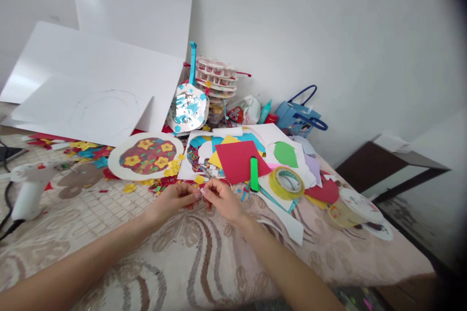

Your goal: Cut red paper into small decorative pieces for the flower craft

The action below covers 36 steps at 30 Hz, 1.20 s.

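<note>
My left hand (178,198) and my right hand (221,198) meet fingertip to fingertip above the patterned cloth. Both are closed in a pinch; whatever lies between the fingers is too small or hidden to name. Just beyond them are scissors (206,171), partly covered by my right hand, and a sheet of red paper (239,160). A green cutter (254,175) lies on the red sheet's edge. To the left rests a white oval cutout (116,159) with yellow paper flowers on a dark red middle. Small yellow paper pieces (173,167) sit at its right edge.
A white glue gun (29,194) with a cord stands at left. Yellow tape rolls (287,183) and a lidded plastic tub (350,211) are at right. White boards (91,73), a tiered white stack (217,77) and a blue bag (299,116) are along the wall.
</note>
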Motion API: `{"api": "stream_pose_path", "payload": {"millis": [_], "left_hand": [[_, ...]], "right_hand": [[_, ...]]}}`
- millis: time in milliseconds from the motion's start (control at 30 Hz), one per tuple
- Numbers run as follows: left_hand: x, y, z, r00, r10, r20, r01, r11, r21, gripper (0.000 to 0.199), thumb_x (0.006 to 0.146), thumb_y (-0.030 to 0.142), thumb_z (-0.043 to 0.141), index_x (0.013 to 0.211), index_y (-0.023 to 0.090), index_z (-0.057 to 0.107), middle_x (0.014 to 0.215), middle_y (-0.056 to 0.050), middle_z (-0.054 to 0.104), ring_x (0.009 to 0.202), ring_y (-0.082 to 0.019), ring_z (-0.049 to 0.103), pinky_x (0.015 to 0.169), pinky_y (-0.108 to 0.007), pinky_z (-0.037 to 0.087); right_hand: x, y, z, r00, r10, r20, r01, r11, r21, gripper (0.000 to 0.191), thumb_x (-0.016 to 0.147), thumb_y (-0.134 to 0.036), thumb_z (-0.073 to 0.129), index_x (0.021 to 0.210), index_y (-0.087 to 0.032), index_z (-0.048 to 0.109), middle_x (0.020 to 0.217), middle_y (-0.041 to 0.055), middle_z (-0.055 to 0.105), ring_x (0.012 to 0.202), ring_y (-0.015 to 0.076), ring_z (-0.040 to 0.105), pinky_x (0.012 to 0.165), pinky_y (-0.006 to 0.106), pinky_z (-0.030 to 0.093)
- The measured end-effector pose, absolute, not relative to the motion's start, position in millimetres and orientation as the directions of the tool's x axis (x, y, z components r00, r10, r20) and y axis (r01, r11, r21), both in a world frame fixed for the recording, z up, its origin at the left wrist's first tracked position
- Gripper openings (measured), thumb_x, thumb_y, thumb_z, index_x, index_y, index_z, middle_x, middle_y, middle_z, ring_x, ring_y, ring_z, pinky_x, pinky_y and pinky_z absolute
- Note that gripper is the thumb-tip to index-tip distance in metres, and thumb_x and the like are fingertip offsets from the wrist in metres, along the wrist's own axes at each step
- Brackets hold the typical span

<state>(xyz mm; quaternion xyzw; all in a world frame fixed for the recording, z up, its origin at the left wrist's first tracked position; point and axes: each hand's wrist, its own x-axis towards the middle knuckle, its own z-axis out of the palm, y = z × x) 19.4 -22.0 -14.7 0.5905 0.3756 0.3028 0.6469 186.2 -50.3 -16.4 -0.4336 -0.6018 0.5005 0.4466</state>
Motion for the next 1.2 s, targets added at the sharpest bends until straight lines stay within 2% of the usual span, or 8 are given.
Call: {"api": "stream_pose_path", "payload": {"millis": [133, 300, 567, 667, 733, 833, 900, 1200], "left_hand": [[20, -23, -15, 0.513, 0.839, -0.183, 0.018, 0.202, 0.979, 0.031, 0.064, 0.042, 0.069, 0.072, 0.014, 0.058, 0.065, -0.001, 0.061, 0.06, -0.012, 0.054, 0.058, -0.023, 0.041], [21, -24, -14, 0.5, 0.837, -0.223, -0.027, 0.273, 0.962, 0.032, 0.063, 0.041, 0.071, 0.073, 0.014, 0.055, 0.074, -0.003, 0.065, 0.064, -0.011, 0.057, 0.06, -0.024, 0.043], [21, -22, -13, 0.501, 0.834, -0.232, -0.058, 0.3, 0.952, 0.029, 0.061, 0.036, 0.073, 0.071, 0.015, 0.056, 0.067, -0.001, 0.064, 0.06, -0.01, 0.056, 0.06, -0.023, 0.042], [21, -23, -15, 0.514, 0.824, -0.239, -0.088, 0.328, 0.941, 0.029, 0.061, 0.035, 0.073, 0.073, 0.015, 0.056, 0.069, -0.001, 0.064, 0.061, -0.01, 0.057, 0.06, -0.022, 0.042], [21, -23, -16, 0.526, 0.816, -0.238, -0.102, 0.339, 0.935, 0.028, 0.062, 0.034, 0.073, 0.074, 0.015, 0.056, 0.07, -0.001, 0.065, 0.062, -0.01, 0.057, 0.061, -0.022, 0.042], [21, -25, -15, 0.532, 0.814, -0.234, -0.11, 0.341, 0.934, 0.028, 0.062, 0.033, 0.074, 0.074, 0.015, 0.056, 0.068, -0.001, 0.064, 0.062, -0.01, 0.057, 0.061, -0.022, 0.043], [21, -26, -14, 0.527, 0.82, -0.224, -0.111, 0.328, 0.938, 0.029, 0.062, 0.034, 0.073, 0.074, 0.015, 0.056, 0.067, 0.0, 0.064, 0.062, -0.01, 0.057, 0.061, -0.022, 0.043], [23, -28, -11, 0.535, 0.827, -0.172, -0.019, 0.215, 0.976, 0.026, 0.066, 0.035, 0.069, 0.076, 0.015, 0.056, 0.064, 0.001, 0.062, 0.061, -0.011, 0.056, 0.058, -0.023, 0.043]], "right_hand": [[200, -45, -14, -0.2, 0.972, 0.121, 0.288, 0.177, -0.941, 0.028, 0.087, -0.046, 0.041, 0.078, -0.02, 0.047, 0.062, -0.0032, 0.049, 0.051, 0.0101, 0.047, 0.05, 0.022, 0.038], [227, -37, -15, -0.079, 0.936, 0.343, 0.804, 0.263, -0.534, 0.007, 0.082, -0.025, 0.053, 0.081, -0.019, 0.049, 0.082, 0.0031, 0.056, 0.074, 0.0152, 0.053, 0.067, 0.027, 0.039], [228, -39, -20, -0.17, 0.948, 0.27, 0.883, 0.268, -0.385, 0.014, 0.079, -0.015, 0.052, 0.092, -0.019, 0.048, 0.088, 0.0058, 0.057, 0.083, 0.018, 0.055, 0.07, 0.027, 0.039], [228, -39, -18, -0.134, 0.951, 0.28, 0.862, 0.251, -0.441, 0.019, 0.077, -0.011, 0.051, 0.094, -0.019, 0.048, 0.087, 0.0054, 0.057, 0.082, 0.0186, 0.055, 0.071, 0.029, 0.039], [225, -39, -17, -0.072, 0.954, 0.293, 0.783, 0.236, -0.576, 0.02, 0.077, -0.013, 0.05, 0.096, -0.019, 0.047, 0.083, 0.0032, 0.056, 0.076, 0.0168, 0.055, 0.07, 0.029, 0.04], [216, -41, -12, -0.017, 0.977, 0.211, 0.455, 0.196, -0.869, 0.022, 0.077, -0.024, 0.054, 0.097, -0.019, 0.045, 0.077, -0.0002, 0.054, 0.064, 0.0125, 0.052, 0.062, 0.026, 0.042], [207, -45, -9, -0.057, 0.993, 0.103, 0.232, 0.114, -0.966, 0.025, 0.074, -0.032, 0.06, 0.092, -0.018, 0.048, 0.072, -0.0018, 0.051, 0.059, 0.0101, 0.048, 0.055, 0.023, 0.039], [187, -56, -14, -0.096, 0.995, 0.041, 0.095, 0.05, -0.994, 0.021, 0.073, -0.036, 0.062, 0.076, -0.016, 0.055, 0.062, -0.0039, 0.047, 0.054, 0.0081, 0.039, 0.051, 0.021, 0.031]]}}
